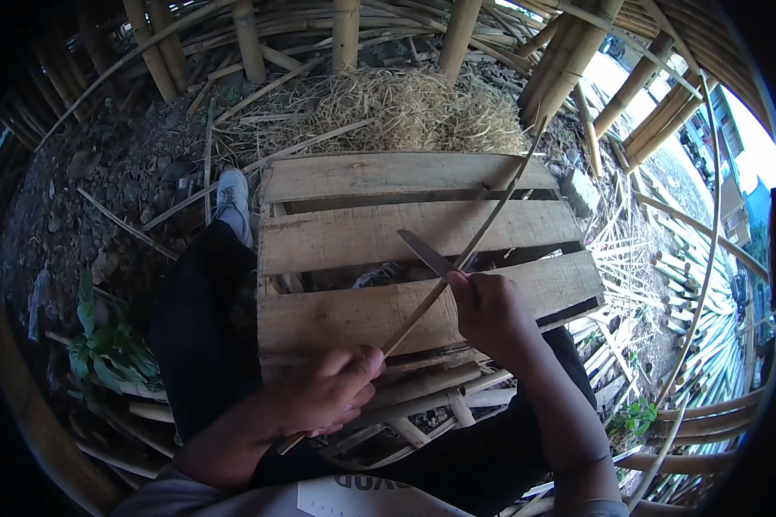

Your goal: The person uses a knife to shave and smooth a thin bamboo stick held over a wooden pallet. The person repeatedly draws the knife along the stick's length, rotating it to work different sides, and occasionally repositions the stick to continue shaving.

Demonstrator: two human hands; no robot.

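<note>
Left hand [332, 389] clenches the strip [418, 315] (light, springy, probably best held low), right hand [494, 312] clasping the knife [423, 252]!

Slatted wooden counter [345, 237], gaps between its boards. Left hand [332, 392], at the near edge toward the near left corner: closed around a long thin strip [418, 310], its lower end projecting below the fist. Strip runs diagonally over the boards, passing the far edge near the far right corner. Right hand [496, 310], above the right half: grips a knife [424, 252], blade crossing the strip beside the thumb, tip pointing toward the far left corner. Straw heap [405, 108] beyond the far edge; shoe [232, 202] beside the left edge.
</note>
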